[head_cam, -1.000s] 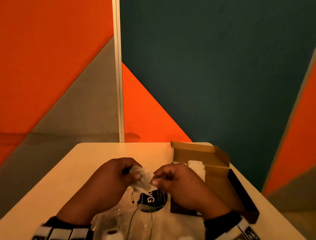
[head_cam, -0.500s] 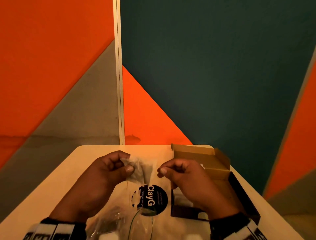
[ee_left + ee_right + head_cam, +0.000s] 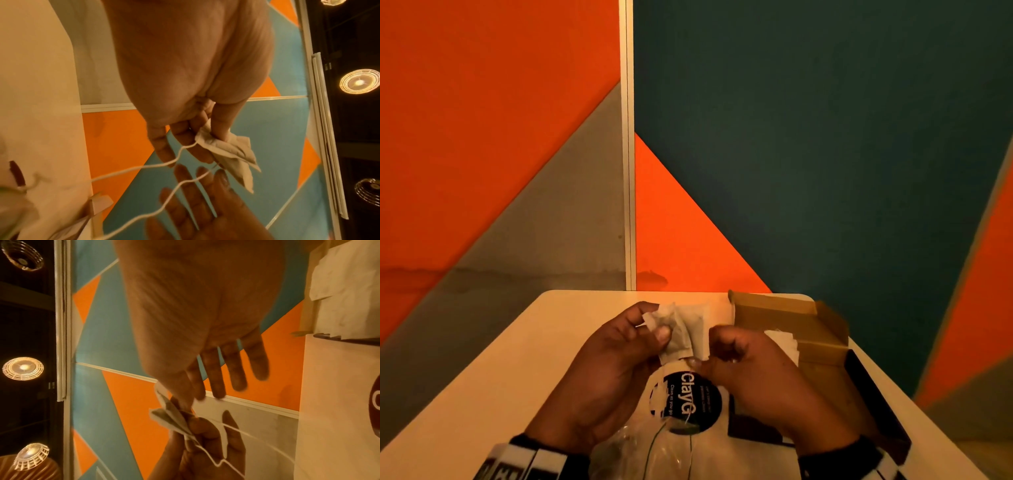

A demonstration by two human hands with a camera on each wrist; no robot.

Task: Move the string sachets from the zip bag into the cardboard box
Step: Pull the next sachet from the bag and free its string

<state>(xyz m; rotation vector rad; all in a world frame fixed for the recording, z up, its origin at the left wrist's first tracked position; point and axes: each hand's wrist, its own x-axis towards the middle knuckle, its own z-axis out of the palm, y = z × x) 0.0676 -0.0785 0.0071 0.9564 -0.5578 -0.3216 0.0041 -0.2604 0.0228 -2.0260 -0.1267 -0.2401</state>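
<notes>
Above the zip bag (image 3: pixel 681 442), my left hand (image 3: pixel 616 359) and right hand (image 3: pixel 750 363) pinch two string sachets (image 3: pixel 685 334) together.

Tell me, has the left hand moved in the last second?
Yes. The left hand rose toward the white table's far edge, lifting the pale paper sachets.

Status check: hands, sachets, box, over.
Left hand pinches sachets above zip bag; right hand pinches their edge. Cardboard box open, some sachets inside. Strings trailing.
</notes>
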